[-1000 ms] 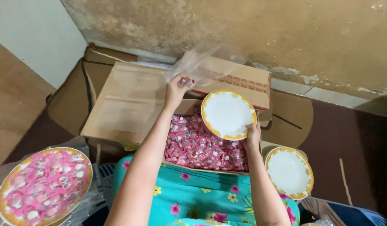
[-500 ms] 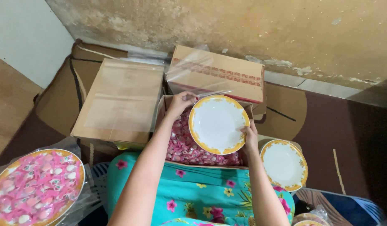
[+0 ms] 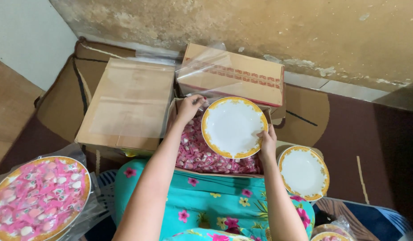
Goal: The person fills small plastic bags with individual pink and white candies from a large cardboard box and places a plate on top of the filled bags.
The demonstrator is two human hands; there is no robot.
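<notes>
Empty white plate [image 3: 233, 127], yellow rim, held over open box [image 3: 215, 158] of pink candies [image 3: 202, 156]. Right hand [image 3: 266, 143] pinching plate's lower right rim, grip pressed on it. Left hand [image 3: 188, 107] at plate's upper left edge, fingers curled on clear plastic [image 3: 211, 69]; contact with plate unclear. Second empty plate [image 3: 303, 172] just right of box. Candy-filled plate [image 3: 37, 198] in plastic, far left. Closed cartons [image 3: 128, 105] behind.
</notes>
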